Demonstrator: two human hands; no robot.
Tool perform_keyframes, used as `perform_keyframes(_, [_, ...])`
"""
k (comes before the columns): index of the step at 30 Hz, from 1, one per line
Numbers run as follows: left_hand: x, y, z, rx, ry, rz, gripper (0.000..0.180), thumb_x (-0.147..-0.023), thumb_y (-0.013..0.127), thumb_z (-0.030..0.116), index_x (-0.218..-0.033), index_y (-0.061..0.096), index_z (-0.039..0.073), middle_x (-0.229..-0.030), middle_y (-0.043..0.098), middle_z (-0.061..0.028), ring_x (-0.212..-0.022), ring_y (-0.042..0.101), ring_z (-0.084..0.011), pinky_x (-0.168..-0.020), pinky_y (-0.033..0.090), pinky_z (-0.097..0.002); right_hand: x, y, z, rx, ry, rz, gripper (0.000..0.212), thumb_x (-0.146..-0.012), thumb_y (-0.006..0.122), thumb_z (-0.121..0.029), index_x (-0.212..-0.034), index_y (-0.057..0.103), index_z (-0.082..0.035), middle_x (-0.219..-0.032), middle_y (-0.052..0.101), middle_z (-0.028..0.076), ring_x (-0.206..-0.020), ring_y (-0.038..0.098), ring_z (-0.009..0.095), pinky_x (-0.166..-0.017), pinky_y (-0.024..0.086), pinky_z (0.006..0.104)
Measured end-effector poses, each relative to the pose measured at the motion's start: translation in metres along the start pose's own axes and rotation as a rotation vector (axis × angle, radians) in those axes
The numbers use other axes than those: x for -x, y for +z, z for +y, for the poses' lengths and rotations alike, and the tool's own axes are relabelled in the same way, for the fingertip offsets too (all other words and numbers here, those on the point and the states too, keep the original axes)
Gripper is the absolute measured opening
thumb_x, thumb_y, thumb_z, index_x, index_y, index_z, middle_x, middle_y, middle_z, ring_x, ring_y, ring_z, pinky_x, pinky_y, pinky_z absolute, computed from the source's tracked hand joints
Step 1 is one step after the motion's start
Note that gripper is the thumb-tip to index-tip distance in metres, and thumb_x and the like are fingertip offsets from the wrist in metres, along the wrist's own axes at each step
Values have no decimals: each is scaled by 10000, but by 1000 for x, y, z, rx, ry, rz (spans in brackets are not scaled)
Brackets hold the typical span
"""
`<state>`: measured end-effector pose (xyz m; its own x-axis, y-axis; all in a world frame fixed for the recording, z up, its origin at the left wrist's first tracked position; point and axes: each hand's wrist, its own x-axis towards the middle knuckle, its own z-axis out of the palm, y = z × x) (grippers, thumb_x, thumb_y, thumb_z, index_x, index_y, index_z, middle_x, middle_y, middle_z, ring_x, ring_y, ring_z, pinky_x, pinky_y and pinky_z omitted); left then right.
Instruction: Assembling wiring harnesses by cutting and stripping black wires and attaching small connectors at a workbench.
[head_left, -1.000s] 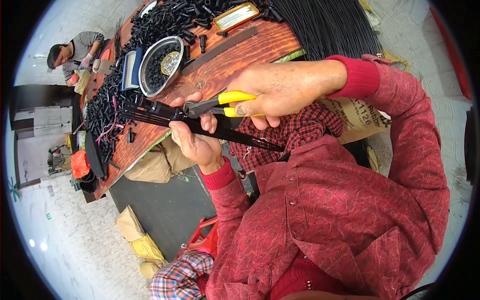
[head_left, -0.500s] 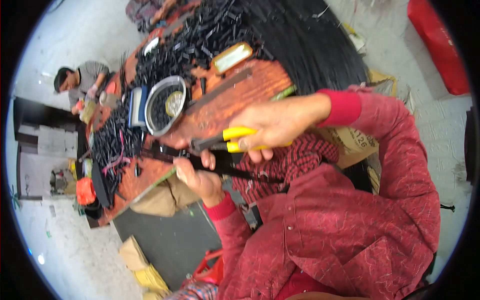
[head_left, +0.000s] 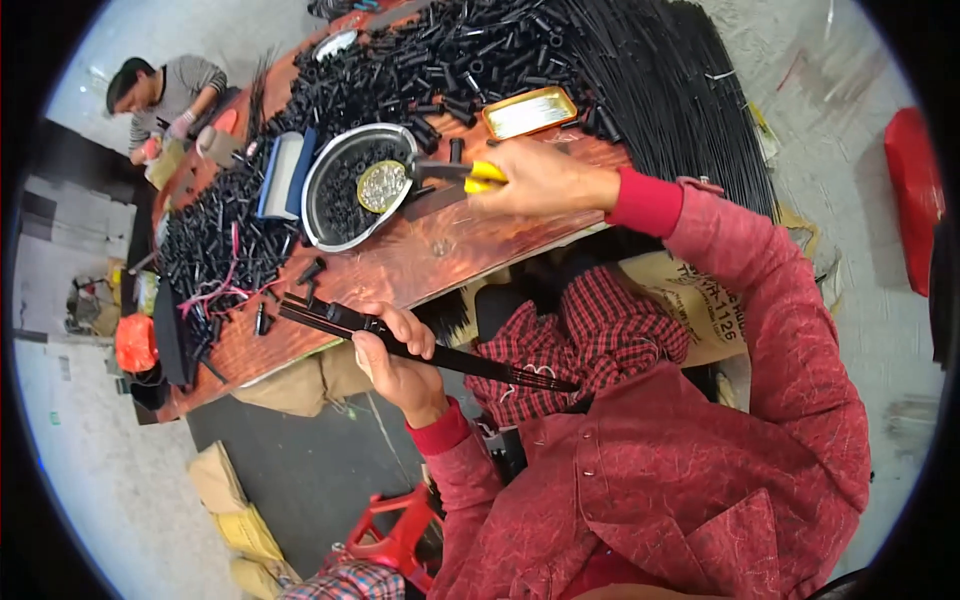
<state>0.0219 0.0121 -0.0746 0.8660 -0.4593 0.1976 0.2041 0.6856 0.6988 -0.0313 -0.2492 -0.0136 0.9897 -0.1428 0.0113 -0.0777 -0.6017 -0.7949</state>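
My left hand [head_left: 400,365] is wrapped round a bundle of thin black rods [head_left: 475,365], which slants from over the table's near edge down toward my lap. In my right hand [head_left: 550,180] is a pair of pliers with yellow handles [head_left: 486,177]. Their dark jaws reach over the right rim of a round metal bowl [head_left: 306,215]. Small black parts fill the bowl, and on them sits a little round tin of tiny silvery pieces [head_left: 382,187]. My fingers cover most of the pliers' handles.
Black tubular parts [head_left: 450,55] are heaped across the reddish wooden table [head_left: 440,245]. Long black rods [head_left: 670,110] lie at its right end. Near the bowl are a yellow-rimmed tray [head_left: 530,113] and a blue-and-white box [head_left: 283,175]. A co-worker [head_left: 165,95] works at the far left. A red stool [head_left: 395,530] stands below.
My right hand has carried the pliers up and away from the bundle to the bowl. My left hand has stayed around the bundle. The whole view has shifted slightly.
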Motion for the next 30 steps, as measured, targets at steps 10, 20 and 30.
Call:
perform_keyframes(10, [-16, -18, 8, 84, -65, 13, 383, -999, 460, 384, -1169, 478, 41, -746, 435, -35, -566, 404, -108, -447, 347, -221, -149, 42, 4, 716, -289, 139, 157, -712, 635, -211, -780, 690, -80, -737, 668, 161, -678, 664, 355, -601, 525, 474])
perform_keyframes(20, [-17, -37, 19, 47, -22, 164, 376, -979, 512, 390, -1100, 500, 34, -711, 453, -44, -558, 427, -118, -460, 350, -239, -176, 87, 16, 882, -345, 112, 150, -662, 662, -184, -678, 702, -40, -709, 682, 174, -651, 686, 312, -573, 533, 423])
perform_keyframes(30, [-21, -30, 19, -14, -6, 187, 353, -1006, 456, 400, -1102, 493, 62, -713, 437, -11, -546, 404, -88, -453, 324, -218, -184, 92, 15, 829, -358, 72, 133, -671, 679, -160, -705, 699, -34, -739, 689, 156, -706, 689, 313, -617, 539, 416])
